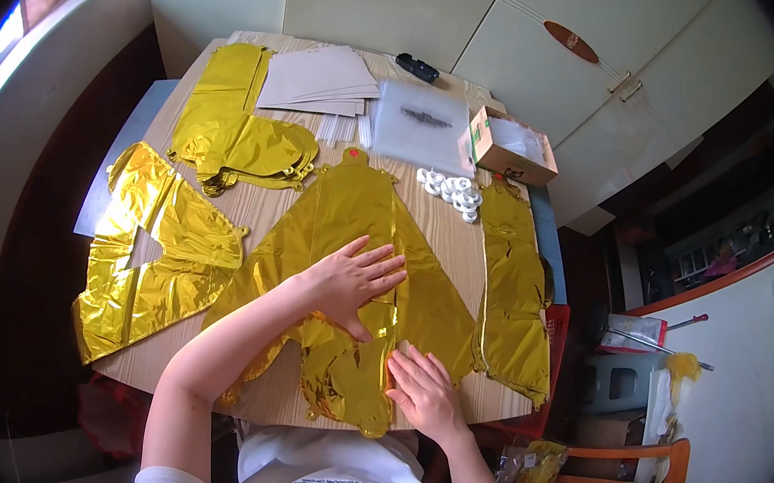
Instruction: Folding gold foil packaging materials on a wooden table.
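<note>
Gold foil piece point(345, 208) seems light, slippery; best hold prob. at edges. I see L hand point(353, 285) spread flat on it; R hand point(427, 397), grip I can't tell.

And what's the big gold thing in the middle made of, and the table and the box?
The gold sheet looks like thin, shiny foil or metallic plastic: it creases and glints. The table seems to be wood, or a wood-look covering, because pale grain lines show. The box is probably cardboard, with brownish, stiff, thin walls.
</note>
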A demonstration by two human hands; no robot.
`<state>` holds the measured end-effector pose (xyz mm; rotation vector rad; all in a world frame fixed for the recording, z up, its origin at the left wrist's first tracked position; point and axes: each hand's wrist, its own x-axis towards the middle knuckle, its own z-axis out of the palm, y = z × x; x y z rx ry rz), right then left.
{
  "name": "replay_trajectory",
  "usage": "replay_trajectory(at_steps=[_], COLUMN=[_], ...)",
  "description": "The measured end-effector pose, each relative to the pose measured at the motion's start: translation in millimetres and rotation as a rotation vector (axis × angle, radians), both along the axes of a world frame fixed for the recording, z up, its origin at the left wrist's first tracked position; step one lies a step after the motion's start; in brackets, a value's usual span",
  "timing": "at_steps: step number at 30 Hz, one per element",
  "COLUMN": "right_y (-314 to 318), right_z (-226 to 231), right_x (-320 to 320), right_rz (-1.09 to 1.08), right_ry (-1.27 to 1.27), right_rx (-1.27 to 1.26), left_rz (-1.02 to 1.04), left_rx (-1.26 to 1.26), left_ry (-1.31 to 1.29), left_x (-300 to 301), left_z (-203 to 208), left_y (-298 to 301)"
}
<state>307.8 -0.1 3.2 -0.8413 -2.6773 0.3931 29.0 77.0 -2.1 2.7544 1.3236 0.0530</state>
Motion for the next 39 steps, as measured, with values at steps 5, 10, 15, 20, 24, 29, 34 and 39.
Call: replay_trajectory(at_steps=[5,10,15,20,24,29,34,39], right_y=[0,-1,-2,-1,0,3,15,31], right_z=[1,1,2,2,3,3,13,23], right_x=[0,-1,-2,-1,-1,2,1,-7], right_rz=[0.023,0.031,0.034,0.05,0.055,0.074,0.096,0.135], right_ry=[-0.01,-0.037,-0.058,-0.071,-0.083,-0.094,-0.158,-0.261], right_rx=[0.007,0.015,0.026,0.009,-0.003,-0.02,-0.017,-0.022], left_rz=[-0.002,-0.007,-0.014,-0.007,-0.01,-0.013,-0.01,-0.007], left_rx=[0.005,0.016,0.013,-0.01,-0.008,-0.019,-0.021,-0.017], left_ry=[-0.003,-0.002,-0.037,-0.026,-0.03,-0.028,-0.03,-0.04], left_x=[1,0,-1,0,-1,0,0,0], left_z=[1,0,-4,1,2,3,4,4], left_y=[0,0,1,0,-1,0,-1,-2])
